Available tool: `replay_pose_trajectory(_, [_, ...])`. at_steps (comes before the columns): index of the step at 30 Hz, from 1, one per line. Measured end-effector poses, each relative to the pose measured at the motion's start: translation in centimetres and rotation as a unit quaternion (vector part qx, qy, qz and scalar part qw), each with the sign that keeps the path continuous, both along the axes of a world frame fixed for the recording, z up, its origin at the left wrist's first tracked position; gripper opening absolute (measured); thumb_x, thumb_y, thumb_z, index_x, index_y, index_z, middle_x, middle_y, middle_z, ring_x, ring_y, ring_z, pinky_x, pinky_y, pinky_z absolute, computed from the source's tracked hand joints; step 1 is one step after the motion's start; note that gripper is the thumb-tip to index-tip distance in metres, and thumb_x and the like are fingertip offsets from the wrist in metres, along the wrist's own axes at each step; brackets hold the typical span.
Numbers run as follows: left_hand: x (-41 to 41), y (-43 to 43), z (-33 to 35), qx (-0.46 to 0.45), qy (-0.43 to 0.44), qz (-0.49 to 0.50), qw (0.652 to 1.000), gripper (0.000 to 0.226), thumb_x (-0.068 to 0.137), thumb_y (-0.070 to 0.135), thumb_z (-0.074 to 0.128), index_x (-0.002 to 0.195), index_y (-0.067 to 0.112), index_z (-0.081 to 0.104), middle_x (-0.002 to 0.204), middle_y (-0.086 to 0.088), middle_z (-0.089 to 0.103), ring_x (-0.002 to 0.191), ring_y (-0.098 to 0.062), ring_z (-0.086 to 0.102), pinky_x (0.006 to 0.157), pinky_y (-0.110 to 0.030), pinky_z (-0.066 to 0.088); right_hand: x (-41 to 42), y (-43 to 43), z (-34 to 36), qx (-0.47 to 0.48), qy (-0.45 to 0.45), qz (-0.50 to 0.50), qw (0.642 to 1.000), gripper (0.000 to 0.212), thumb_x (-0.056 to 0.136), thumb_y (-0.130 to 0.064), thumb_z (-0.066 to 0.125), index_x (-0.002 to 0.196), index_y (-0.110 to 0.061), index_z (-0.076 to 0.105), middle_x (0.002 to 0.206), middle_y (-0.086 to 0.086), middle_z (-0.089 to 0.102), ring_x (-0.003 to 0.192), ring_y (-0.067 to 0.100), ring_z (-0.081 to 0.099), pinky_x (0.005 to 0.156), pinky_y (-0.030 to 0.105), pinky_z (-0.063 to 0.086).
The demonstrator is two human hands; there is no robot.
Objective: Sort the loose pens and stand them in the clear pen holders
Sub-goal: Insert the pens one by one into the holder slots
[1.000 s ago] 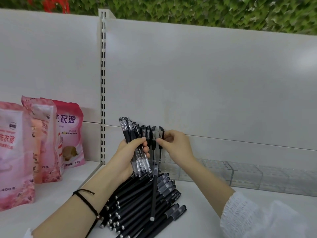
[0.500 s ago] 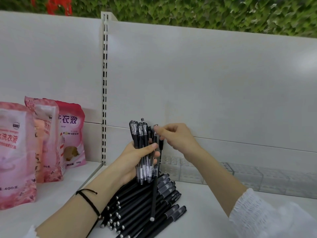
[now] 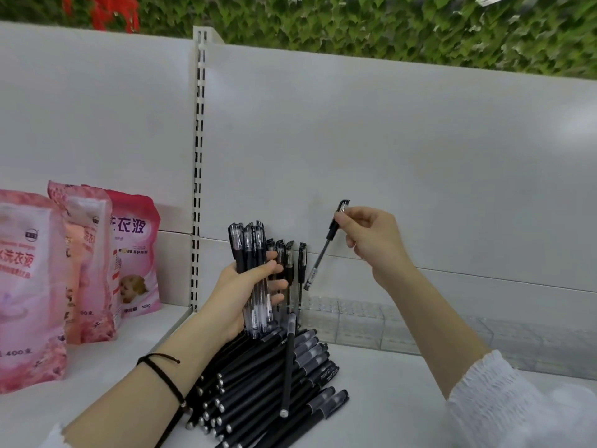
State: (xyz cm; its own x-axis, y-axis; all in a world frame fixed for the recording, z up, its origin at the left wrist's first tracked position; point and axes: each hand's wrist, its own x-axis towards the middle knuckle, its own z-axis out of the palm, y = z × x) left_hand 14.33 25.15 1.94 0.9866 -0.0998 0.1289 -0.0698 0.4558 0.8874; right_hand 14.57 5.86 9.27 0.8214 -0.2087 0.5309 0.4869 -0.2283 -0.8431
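Note:
My left hand [image 3: 245, 295] grips a bundle of clear-barrelled pens with black caps [image 3: 250, 273], held upright. My right hand [image 3: 371, 240] pinches a single clear pen [image 3: 324, 250] near its cap; the pen hangs tilted, tip down-left, above the clear pen holders [image 3: 371, 321]. Several capped pens [image 3: 290, 263] stand in the leftmost holder, behind my left fingers. A pile of loose black pens [image 3: 268, 383] lies on the white shelf [image 3: 387, 399] below my left hand, with one black pen [image 3: 288, 360] lying across it.
Pink detergent pouches [image 3: 80, 266] stand on the neighbouring shelf at the left. A slotted white upright [image 3: 199, 169] divides the shelf bays. The row of clear holders runs along the back panel to the right. My white sleeve [image 3: 517, 402] fills the lower right.
My right hand has pulled one clear pen out of the bundle and carried it up and to the right. My left hand keeps hold of the bundle.

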Motion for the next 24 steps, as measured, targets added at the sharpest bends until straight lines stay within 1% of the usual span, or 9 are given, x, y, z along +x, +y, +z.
replay_pose_trajectory(3, [0.0,0.1,0.2,0.000,0.007,0.009,1.000,0.021,0.089,0.001,0.064,0.108,0.005,0.068,0.082,-0.008,0.071,0.057,-0.015,0.062,0.049,-0.025,0.054,0.4,0.2,-0.6,-0.024,0.004,-0.003,1.000,0.009,0.089,-0.015,0.069,0.081,-0.017,0.066,0.068,-0.005,0.062,0.045,0.005,0.044,0.043,0.012,0.035])
replay_pose_trajectory(5, [0.0,0.1,0.2,0.010,0.001,0.008,1.000,0.022,0.088,0.000,0.064,0.110,0.004,0.067,0.084,-0.008,0.074,0.057,-0.013,0.060,0.047,-0.024,0.051,0.7,0.5,-1.1,-0.040,0.009,-0.004,0.999,0.007,0.088,-0.016,0.070,0.082,-0.016,0.067,0.068,-0.005,0.062,0.046,0.007,0.044,0.044,0.013,0.037])
replay_pose_trajectory(7, [-0.1,0.1,0.2,0.027,-0.011,0.002,1.000,0.021,0.091,0.003,0.061,0.111,0.003,0.066,0.086,-0.007,0.076,0.055,-0.010,0.061,0.046,-0.022,0.049,0.9,0.8,-1.5,-0.059,0.011,-0.005,0.998,0.005,0.088,-0.017,0.070,0.085,-0.015,0.068,0.068,-0.005,0.063,0.045,0.006,0.044,0.047,0.014,0.039])
replay_pose_trajectory(9, [-0.4,0.0,0.3,0.050,-0.021,-0.005,0.999,0.022,0.093,0.007,0.061,0.114,0.002,0.065,0.077,-0.002,0.074,0.050,-0.008,0.060,0.044,-0.020,0.048,1.2,0.9,-1.9,-0.081,0.012,-0.003,0.997,0.005,0.088,-0.018,0.070,0.089,-0.013,0.069,0.070,-0.004,0.063,0.044,0.003,0.045,0.049,0.014,0.042])
replay_pose_trajectory(11, [-0.5,0.0,0.4,0.060,-0.026,-0.010,0.998,0.025,0.092,0.011,0.062,0.114,0.001,0.066,0.077,-0.001,0.073,0.050,-0.008,0.061,0.043,-0.019,0.047,1.3,1.0,-2.2,-0.106,0.015,0.000,0.994,0.005,0.088,-0.017,0.070,0.091,-0.013,0.069,0.070,-0.004,0.063,0.044,-0.003,0.048,0.050,0.014,0.042])
replay_pose_trajectory(15, [-0.4,-0.2,0.3,0.013,-0.012,-0.008,1.000,0.025,0.091,0.010,0.062,0.113,-0.003,0.062,0.095,-0.009,0.076,0.065,-0.012,0.070,0.052,-0.023,0.056,1.2,1.1,-2.2,-0.146,0.014,0.017,0.989,0.004,0.088,-0.019,0.070,0.090,-0.016,0.068,0.076,-0.003,0.065,0.044,-0.005,0.049,0.051,0.016,0.044])
replay_pose_trajectory(19, [-0.4,-0.4,0.3,-0.022,0.005,-0.003,1.000,0.024,0.090,0.009,0.064,0.109,-0.004,0.062,0.093,-0.011,0.076,0.075,-0.018,0.074,0.057,-0.027,0.059,1.0,1.6,-3.0,-0.281,0.066,0.040,0.957,0.007,0.088,-0.022,0.071,0.090,-0.016,0.067,0.072,-0.006,0.064,0.046,0.006,0.052,0.058,0.018,0.049])
replay_pose_trajectory(22, [-0.5,-0.5,0.4,-0.031,0.008,-0.007,0.999,0.024,0.089,0.008,0.065,0.110,-0.003,0.061,0.091,-0.012,0.075,0.078,-0.022,0.074,0.059,-0.029,0.060,1.2,1.9,-3.5,-0.294,0.085,0.029,0.952,0.015,0.086,-0.030,0.073,0.086,-0.016,0.069,0.079,-0.001,0.069,0.046,0.007,0.053,0.054,0.018,0.048])
replay_pose_trajectory(24, [-0.7,-0.4,0.4,-0.032,0.008,-0.010,0.999,0.025,0.088,0.007,0.066,0.110,-0.003,0.061,0.088,-0.013,0.075,0.077,-0.023,0.074,0.059,-0.029,0.060,1.1,1.8,-3.2,-0.296,0.078,-0.003,0.952,0.027,0.083,-0.042,0.072,0.081,-0.015,0.071,0.080,0.000,0.071,0.050,0.005,0.053,0.055,0.021,0.046])
